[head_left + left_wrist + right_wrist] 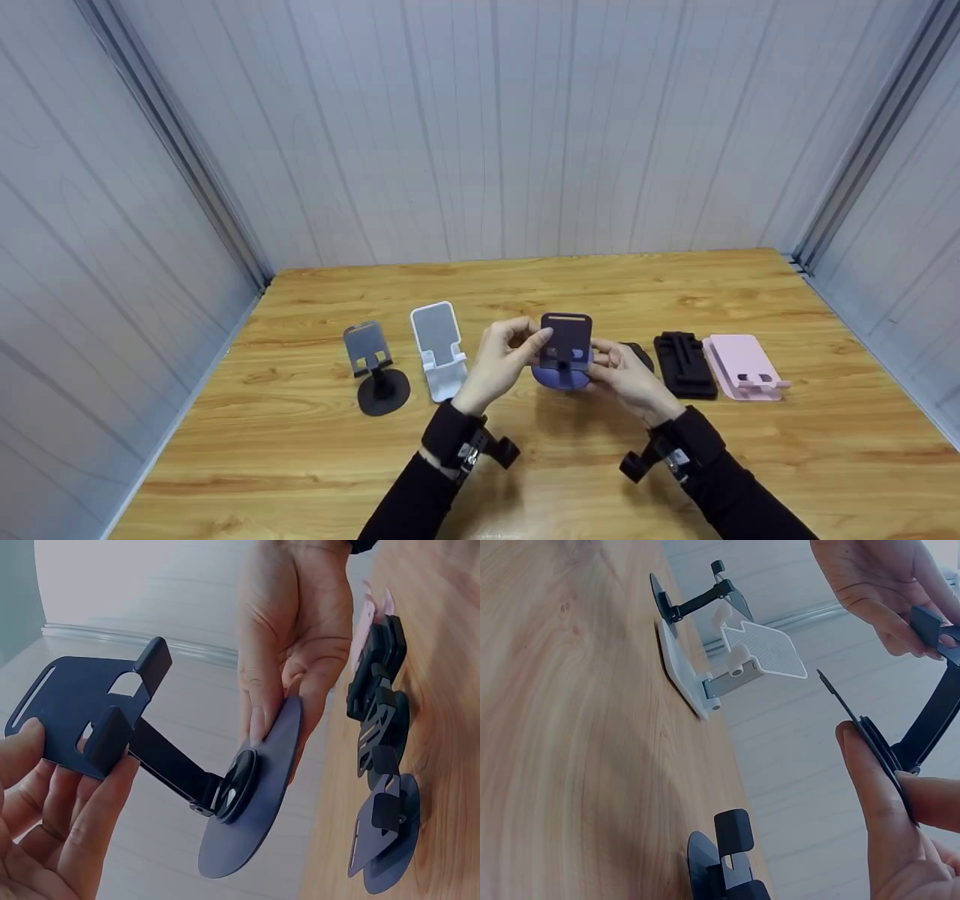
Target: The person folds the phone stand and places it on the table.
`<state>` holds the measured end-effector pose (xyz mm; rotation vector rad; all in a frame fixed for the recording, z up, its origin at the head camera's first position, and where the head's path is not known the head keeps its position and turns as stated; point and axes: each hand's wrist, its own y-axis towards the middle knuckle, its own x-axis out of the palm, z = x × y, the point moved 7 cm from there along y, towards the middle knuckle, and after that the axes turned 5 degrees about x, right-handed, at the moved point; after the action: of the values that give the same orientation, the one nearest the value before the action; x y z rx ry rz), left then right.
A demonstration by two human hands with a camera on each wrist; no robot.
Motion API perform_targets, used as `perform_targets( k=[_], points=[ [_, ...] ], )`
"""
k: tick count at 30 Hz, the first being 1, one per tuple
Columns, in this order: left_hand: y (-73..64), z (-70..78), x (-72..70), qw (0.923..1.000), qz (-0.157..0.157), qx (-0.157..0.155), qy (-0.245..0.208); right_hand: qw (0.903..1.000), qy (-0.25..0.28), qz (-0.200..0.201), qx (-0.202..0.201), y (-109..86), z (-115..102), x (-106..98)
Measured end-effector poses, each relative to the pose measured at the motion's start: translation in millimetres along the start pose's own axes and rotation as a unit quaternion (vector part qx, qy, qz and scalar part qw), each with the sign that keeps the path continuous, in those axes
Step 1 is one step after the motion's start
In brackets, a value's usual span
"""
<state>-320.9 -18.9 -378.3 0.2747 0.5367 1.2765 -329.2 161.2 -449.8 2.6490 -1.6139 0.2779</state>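
Both hands hold a dark phone stand [568, 335] above the table. My left hand [495, 366] pinches the edge of its slotted top plate [75, 709], thumb on one face and fingers beneath. My right hand [628, 381] grips the round base [262, 802], thumb on one side and fingers on the other. In the left wrist view the base is tilted, and a black arm [169, 765] joins it to the plate. A purplish stand [382, 847] with a round base stands on the table below; the hands and held stand partly hide it in the head view.
On the wooden table [300, 465], a grey stand with a black round base [384, 391] and a white stand [436, 337] stand left. To the right are a partly hidden black stand [639, 355], a folded black stand [684, 365] and a pink stand [742, 364]. Pale panels [480, 135] enclose the table.
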Motion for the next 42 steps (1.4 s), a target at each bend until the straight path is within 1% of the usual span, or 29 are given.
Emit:
perform_targets(
  k=[4,8,11,13,17,20,23,26,28,29,32,34,38,41,42],
  points=[
    [0.1,0.1,-2.1,0.9999,-0.004,-0.012,-0.007,0.9998,-0.015,0.007,0.006,-0.6,0,1],
    [0.5,-3.2,-5.1,0.9989,0.0,-0.034,-0.032,0.9991,-0.04,0.01,-0.007,-0.9,-2,2],
    [0.7,-5.5,-5.8,0.9978,-0.005,-0.045,-0.05,0.9983,-0.054,0.016,-0.014,-1.0,-2,2],
    [0.8,-6.3,-6.0,0.9973,-0.01,-0.048,-0.055,0.9973,-0.067,0.026,-0.015,-1.5,-3,2],
    [0.5,-6.9,-5.7,0.9955,-0.017,-0.063,-0.069,0.9928,-0.1,0.061,-0.023,-2.7,-7,0],
    [0.0,-8.9,-2.7,0.9914,-0.03,-0.084,-0.096,0.988,-0.122,0.085,-0.043,-3.8,-11,-2],
    [-1.0,-13.5,2.1,0.9851,-0.045,-0.104,-0.129,0.9833,-0.137,0.098,-0.068,-5.9,-16,-3],
    [-2.2,-17.9,6.7,0.9785,-0.06,-0.116,-0.16,0.9746,-0.167,0.118,-0.09,-8.7,-21,-5],
    [-3.0,-20.2,9.5,0.9743,-0.069,-0.122,-0.176,0.9632,-0.2,0.144,-0.107,-11.2,-25,-7],
    [-3.3,-21.1,10.9,0.9722,-0.074,-0.125,-0.184,0.9558,-0.219,0.157,-0.117,-12.4,-26,-8],
    [-3.9,-23.9,13.9,0.9672,-0.084,-0.134,-0.199,0.9271,-0.275,0.201,-0.157,-16.1,-33,-10],
    [-4.3,-26.0,15.0,0.9654,-0.089,-0.139,-0.202,0.906,-0.307,0.217,-0.195,-18.1,-37,-9],
    [-5.6,-31.2,16.9,0.9609,-0.095,-0.158,-0.206,0.8618,-0.356,0.226,-0.281,-21.6,-44,-7],
    [-7.1,-34.7,18.4,0.9577,-0.101,-0.176,-0.204,0.8341,-0.375,0.221,-0.339,-24.2,-47,-4],
    [-7.5,-35.8,18.8,0.9569,-0.102,-0.181,-0.203,0.8267,-0.379,0.218,-0.354,-25.0,-48,-3]
  ],
)
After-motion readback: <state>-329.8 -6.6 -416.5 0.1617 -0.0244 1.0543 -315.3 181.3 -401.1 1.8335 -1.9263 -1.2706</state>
